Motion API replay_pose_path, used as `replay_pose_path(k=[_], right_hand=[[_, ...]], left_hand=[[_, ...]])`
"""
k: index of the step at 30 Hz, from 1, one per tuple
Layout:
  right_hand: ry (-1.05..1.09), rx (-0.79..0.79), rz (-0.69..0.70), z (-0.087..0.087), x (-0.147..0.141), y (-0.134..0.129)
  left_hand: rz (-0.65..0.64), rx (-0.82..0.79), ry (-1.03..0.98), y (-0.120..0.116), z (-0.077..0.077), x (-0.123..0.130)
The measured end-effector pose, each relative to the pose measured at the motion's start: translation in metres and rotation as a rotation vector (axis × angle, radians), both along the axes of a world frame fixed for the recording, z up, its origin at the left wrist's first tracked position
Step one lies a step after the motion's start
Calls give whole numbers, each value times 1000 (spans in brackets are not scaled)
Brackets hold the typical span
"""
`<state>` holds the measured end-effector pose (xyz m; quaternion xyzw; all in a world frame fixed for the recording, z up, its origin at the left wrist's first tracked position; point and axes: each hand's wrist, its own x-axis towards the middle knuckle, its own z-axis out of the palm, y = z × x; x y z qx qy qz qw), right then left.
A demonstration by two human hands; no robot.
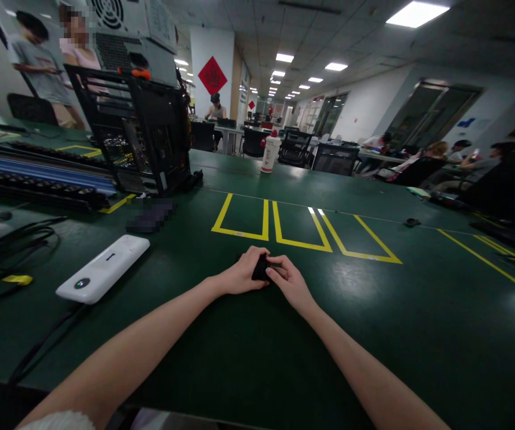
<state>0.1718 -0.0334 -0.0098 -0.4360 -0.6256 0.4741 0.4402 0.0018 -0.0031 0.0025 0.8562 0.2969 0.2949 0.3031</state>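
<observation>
My left hand (244,273) is closed around a small black object (260,268), low over the green table (257,346) or resting on it; I cannot tell which. What kind of thing it is does not show, since fingers cover much of it. From the other side, my right hand (286,279) brings thumb and fingertips together at the object's right edge. Its fingers are curled and pressed against that edge. Just beyond both hands, yellow tape outlines (302,243) mark the tabletop.
At left lie a white device (105,269) with a cable and a dark blurred item (151,216). An open black computer case (145,131) stands behind them. A white bottle (270,154) with a red top stands far back. Several people sit or stand around the room.
</observation>
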Motion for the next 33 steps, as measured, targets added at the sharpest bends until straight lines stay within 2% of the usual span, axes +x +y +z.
replay_pose_path(k=[9, 13, 20, 24, 29, 33], right_hand=[[-70, -5, -13, 1, 0, -2], [-20, -4, 46, 2, 2, -3], [16, 13, -16, 0, 0, 1], [-11, -8, -14, 0, 0, 1], [21, -31, 36, 1, 1, -3], [14, -10, 7, 1, 0, -4]], left_hand=[[-6, -31, -6, 0, -1, -1], [-6, -42, 0, 3, -3, 0], [-8, -45, 15, 2, 1, -1], [-32, -58, 14, 3, 0, 0], [-3, -80, 11, 6, -5, 2], [-18, -70, 17, 3, 0, 0]])
